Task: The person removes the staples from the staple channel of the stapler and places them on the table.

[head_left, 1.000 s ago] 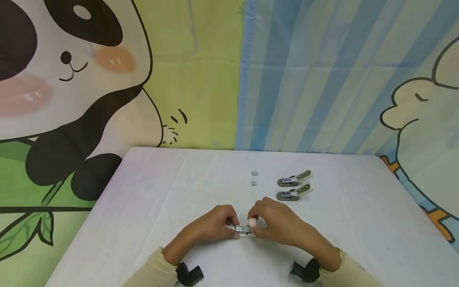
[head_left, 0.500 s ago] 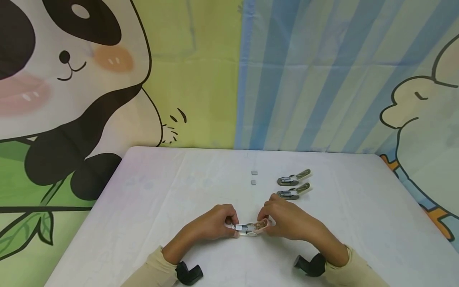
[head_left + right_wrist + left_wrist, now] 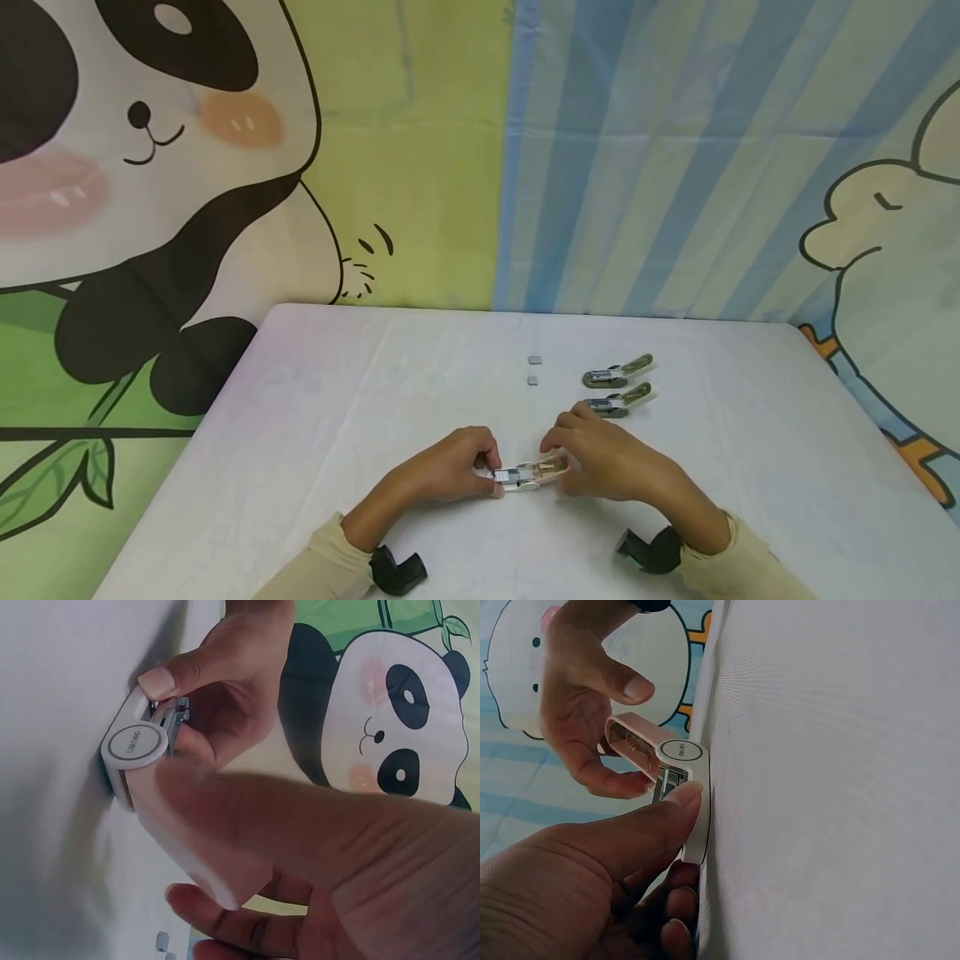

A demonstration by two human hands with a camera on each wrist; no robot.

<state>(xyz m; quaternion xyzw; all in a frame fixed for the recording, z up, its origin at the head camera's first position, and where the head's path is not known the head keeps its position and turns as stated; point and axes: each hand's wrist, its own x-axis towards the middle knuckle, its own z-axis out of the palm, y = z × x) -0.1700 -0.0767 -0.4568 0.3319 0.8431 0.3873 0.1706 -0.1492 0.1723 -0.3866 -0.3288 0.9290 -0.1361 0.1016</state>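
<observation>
A small pink and white stapler [image 3: 528,475] lies near the table's front middle, its pink cover [image 3: 634,742] swung back to the right and its metal staple channel [image 3: 669,782] exposed. My left hand [image 3: 459,463] pinches the white base [image 3: 697,832] at the left end, thumb on top. Around the raised cover, my right hand [image 3: 611,457] holds its thumb and fingers apart; in the left wrist view a gap shows between the thumb and the cover.
Beyond the right hand lie two grey staplers, a farther one [image 3: 606,377] and a nearer one [image 3: 609,407], both with covers swung back. Left of them are two small grey staple strips, the far one [image 3: 535,360] and the near one [image 3: 532,381]. A white cloth [image 3: 315,392] covers the table.
My right hand has swung the stapler's pink cover back to the right, uncovering the channel, and its fingers have loosened from it. The left hand keeps its hold on the base.
</observation>
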